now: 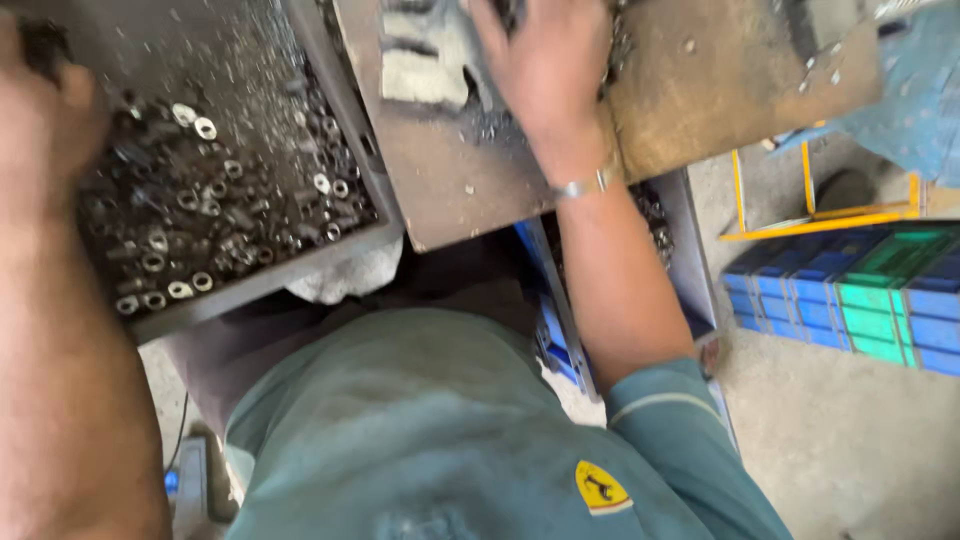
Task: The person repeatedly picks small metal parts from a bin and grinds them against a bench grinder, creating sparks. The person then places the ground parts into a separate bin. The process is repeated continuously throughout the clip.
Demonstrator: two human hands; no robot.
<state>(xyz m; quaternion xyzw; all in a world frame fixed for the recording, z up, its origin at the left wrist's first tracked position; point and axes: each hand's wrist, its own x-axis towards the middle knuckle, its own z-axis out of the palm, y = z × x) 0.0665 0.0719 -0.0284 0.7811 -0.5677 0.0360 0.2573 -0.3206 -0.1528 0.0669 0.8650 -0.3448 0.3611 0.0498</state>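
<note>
shiny metal washers (190, 215), rusty matt plate (700, 80)

tray wall (345, 110) shuts the metal rings (200, 215) off from the rusty plate (700, 80); open passage only over its rim.

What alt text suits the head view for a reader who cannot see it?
A person's right hand lies on a worn brown work board, while the left hand reaches a grey tray of small metal rings.
</note>
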